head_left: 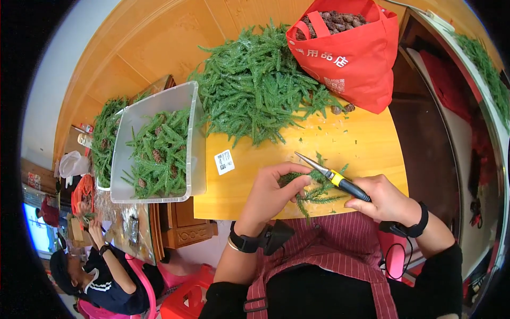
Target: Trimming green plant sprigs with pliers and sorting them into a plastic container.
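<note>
My left hand (276,191) pinches a green artificial pine sprig (320,195) above the near part of the yellow table (372,154). My right hand (383,198) is closed around the black-and-yellow handle of what look like long-nose pliers (340,181). Their slim metal tip points to the far left, above the sprig and close to my left fingertips. Whether the jaws are apart does not show from this side. Part of the sprig lies hidden behind the tool and my left fingers.
Beyond my hands lies a big heap of green sprigs (249,85). A red bag (350,58) of pine cones (340,22) stands at the far right. On the left, a clear plastic bin (199,159) holds sprigs with cones. Another person (114,279) sits working at the lower left.
</note>
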### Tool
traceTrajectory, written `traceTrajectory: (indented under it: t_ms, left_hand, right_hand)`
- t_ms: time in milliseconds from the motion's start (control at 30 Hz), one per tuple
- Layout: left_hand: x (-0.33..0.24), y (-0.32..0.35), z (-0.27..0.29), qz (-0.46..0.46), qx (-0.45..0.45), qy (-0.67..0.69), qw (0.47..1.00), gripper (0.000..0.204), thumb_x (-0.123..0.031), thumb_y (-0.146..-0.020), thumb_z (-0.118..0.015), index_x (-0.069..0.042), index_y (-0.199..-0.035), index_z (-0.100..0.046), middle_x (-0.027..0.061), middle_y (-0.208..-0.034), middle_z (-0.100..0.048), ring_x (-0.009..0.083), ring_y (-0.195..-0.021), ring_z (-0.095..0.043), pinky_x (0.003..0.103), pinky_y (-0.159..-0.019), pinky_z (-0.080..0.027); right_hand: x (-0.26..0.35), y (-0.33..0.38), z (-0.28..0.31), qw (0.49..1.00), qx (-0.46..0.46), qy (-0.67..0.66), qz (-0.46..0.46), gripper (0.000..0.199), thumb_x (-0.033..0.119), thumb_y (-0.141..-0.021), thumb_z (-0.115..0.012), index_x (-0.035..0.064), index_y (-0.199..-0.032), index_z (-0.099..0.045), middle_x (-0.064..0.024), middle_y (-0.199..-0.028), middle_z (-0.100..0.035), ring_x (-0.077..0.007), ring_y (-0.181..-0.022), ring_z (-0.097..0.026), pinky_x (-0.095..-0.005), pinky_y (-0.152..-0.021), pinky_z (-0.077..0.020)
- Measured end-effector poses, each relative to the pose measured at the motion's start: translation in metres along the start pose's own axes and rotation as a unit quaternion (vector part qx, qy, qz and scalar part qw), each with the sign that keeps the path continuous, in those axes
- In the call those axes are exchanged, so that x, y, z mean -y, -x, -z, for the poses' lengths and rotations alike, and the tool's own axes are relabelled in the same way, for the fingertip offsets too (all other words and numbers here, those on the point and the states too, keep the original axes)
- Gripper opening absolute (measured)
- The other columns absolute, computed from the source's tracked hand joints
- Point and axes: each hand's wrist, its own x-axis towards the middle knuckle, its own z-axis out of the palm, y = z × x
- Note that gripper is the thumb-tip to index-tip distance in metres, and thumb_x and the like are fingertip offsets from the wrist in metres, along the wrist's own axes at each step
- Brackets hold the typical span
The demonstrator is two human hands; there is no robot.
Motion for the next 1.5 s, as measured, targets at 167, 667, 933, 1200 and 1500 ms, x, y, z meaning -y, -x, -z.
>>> traceTrajectory:
  t_ms: [167,667,933,1200,1500]
  left_hand:
    - [0.004,-0.005,0.001,-0.021,-0.012,-0.010,1.000,0.017,-0.006,-0.080,-0.059,0.001,-0.096,-0.060,0.0018,-0.071,-0.059,0.0055,-0.061,-0.053,0.017,-0.051,-0.039]
    - [-0.003,0.000,0.016,-0.034,0.007,-0.040,0.999,0.013,-0.007,-0.079,-0.059,0.000,-0.091,-0.062,0.0003,-0.072,-0.057,0.0044,-0.058,-0.053,0.017,-0.048,-0.038]
    - [0.000,0.017,0.029,-0.036,-0.064,0.009,0.997,0.019,-0.005,-0.082,-0.055,0.001,-0.099,-0.059,0.0062,-0.082,-0.061,0.0077,-0.064,-0.056,0.019,-0.055,-0.044]
    - [-0.007,0.018,0.022,-0.029,0.045,0.162,0.985,0.033,-0.003,-0.086,-0.044,0.000,-0.119,-0.049,0.0081,-0.102,-0.057,0.0108,-0.082,-0.056,0.023,-0.071,-0.049]
    - [-0.008,0.014,0.010,-0.043,0.037,0.144,0.988,0.041,0.001,-0.080,-0.051,-0.003,-0.121,-0.046,0.0044,-0.095,-0.056,0.0095,-0.080,-0.055,0.022,-0.071,-0.047]
  right_hand:
    - [-0.006,-0.003,0.001,0.998,0.002,-0.007,-0.067,0.019,0.016,-0.075,-0.063,0.0009,-0.080,-0.053,-0.0156,-0.063,-0.052,-0.0325,-0.057,-0.053,-0.0340,-0.052,-0.0416]
    - [0.009,0.001,-0.007,0.937,-0.024,-0.308,-0.165,0.019,0.019,-0.081,-0.058,0.0002,-0.081,-0.054,-0.0150,-0.059,-0.051,-0.0223,-0.055,-0.054,-0.0325,-0.052,-0.0420]
    - [-0.041,0.005,0.023,0.943,-0.277,-0.024,-0.185,0.018,0.017,-0.084,-0.051,-0.0002,-0.080,-0.052,-0.0028,-0.064,-0.052,-0.0082,-0.058,-0.048,-0.0228,-0.053,-0.0382]
    - [-0.078,0.004,-0.001,0.960,-0.112,0.226,-0.123,0.026,0.020,-0.075,-0.061,-0.0035,-0.077,-0.050,-0.0216,-0.076,-0.054,-0.0371,-0.079,-0.050,-0.0419,-0.070,-0.0404]
    - [-0.071,0.004,0.005,0.966,-0.141,0.201,-0.078,0.016,0.008,-0.072,-0.062,-0.0024,-0.077,-0.051,-0.0161,-0.079,-0.054,-0.0317,-0.081,-0.052,-0.0347,-0.071,-0.0426]
